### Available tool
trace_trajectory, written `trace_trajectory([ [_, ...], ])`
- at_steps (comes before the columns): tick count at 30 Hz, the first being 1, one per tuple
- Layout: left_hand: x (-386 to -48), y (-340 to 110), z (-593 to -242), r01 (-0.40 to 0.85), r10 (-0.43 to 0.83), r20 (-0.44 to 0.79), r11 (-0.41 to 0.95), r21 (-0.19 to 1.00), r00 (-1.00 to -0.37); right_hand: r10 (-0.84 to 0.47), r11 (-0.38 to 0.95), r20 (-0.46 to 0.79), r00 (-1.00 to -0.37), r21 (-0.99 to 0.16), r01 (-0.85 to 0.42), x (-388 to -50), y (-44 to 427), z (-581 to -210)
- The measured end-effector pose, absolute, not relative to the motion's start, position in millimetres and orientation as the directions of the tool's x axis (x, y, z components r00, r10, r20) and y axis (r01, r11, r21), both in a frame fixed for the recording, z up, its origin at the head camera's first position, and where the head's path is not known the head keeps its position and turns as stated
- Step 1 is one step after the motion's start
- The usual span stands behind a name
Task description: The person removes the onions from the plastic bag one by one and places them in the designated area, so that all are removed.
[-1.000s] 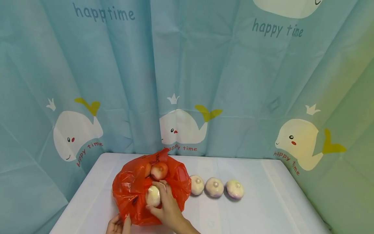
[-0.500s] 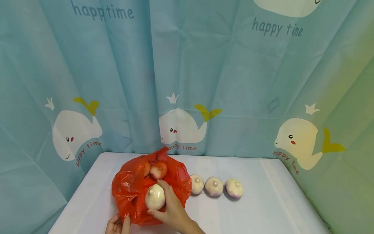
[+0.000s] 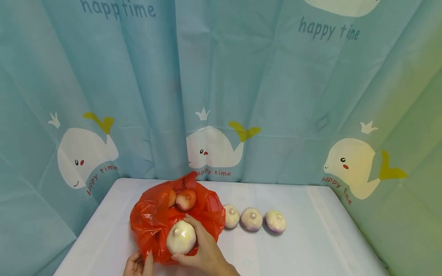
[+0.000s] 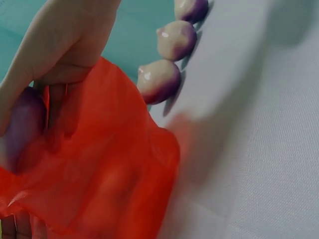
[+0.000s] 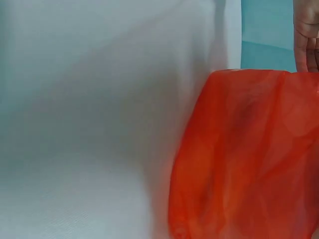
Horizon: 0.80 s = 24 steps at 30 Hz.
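Observation:
My right hand (image 3: 206, 249) grips a white turnip (image 3: 181, 237) with purple skin, thumb on its near side and fingers on its far side. It is over the opening of a red plastic bag (image 3: 146, 214), and its nub points up toward the head camera. At the bag's near left edge, my left hand (image 3: 139, 265) pinches the plastic between thumb and fingers. Two more turnips sit inside the bag, one of them (image 3: 185, 200) plainly seen and the other partly covered by red film. In the left wrist view, the held turnip (image 4: 25, 127) shows its purple side.
Right of the bag stand a turnip (image 3: 231, 216) close against it, a middle turnip (image 3: 251, 219) and an outer turnip (image 3: 275, 221), in a row on the white table (image 3: 310, 237). A blue curtain (image 3: 293, 96) with printed whales hangs behind.
My right hand has raised the turnip from inside the bag and drawn it slightly nearer to me, so more of it shows. My left hand stays at the bag's edge.

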<state>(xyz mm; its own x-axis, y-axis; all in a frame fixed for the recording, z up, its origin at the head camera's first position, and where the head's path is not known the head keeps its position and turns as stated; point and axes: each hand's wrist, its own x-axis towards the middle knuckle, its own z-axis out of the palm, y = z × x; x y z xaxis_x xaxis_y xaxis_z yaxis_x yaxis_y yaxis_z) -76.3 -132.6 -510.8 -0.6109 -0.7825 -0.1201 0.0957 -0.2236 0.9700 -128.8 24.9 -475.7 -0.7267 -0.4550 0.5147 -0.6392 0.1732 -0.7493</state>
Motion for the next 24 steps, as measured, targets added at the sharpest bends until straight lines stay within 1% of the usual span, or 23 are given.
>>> trace_trajectory([
  [1,-77,-132,-511,0.109,-0.787,-0.110,-0.220,0.969,-0.607,-0.457,0.163,0.506,-0.732,-0.761,-0.628,-128,26,-476],
  [6,-77,-131,-513,0.174,-0.794,-0.072,-0.219,0.960,-0.603,-0.422,0.193,0.574,-0.701,-0.699,-0.689,-129,32,-478],
  [9,-77,-131,-513,0.190,-0.793,-0.069,-0.228,0.955,-0.605,-0.390,0.212,0.588,-0.709,-0.692,-0.690,-128,35,-479],
  [13,-77,-132,-513,0.162,-0.792,-0.069,-0.208,0.964,-0.607,-0.368,0.238,0.597,-0.712,-0.680,-0.693,-125,39,-478],
  [17,-78,-133,-513,0.127,-0.779,-0.092,-0.215,0.968,-0.620,-0.354,0.260,0.649,-0.674,-0.624,-0.737,-121,43,-474],
  [20,-77,-132,-513,0.128,-0.776,-0.102,-0.229,0.965,-0.622,-0.340,0.256,0.679,-0.650,-0.599,-0.759,-118,46,-469],
  [24,-77,-132,-513,0.102,-0.780,-0.104,-0.210,0.972,-0.617,-0.321,0.242,0.675,-0.664,-0.620,-0.747,-116,51,-464],
])
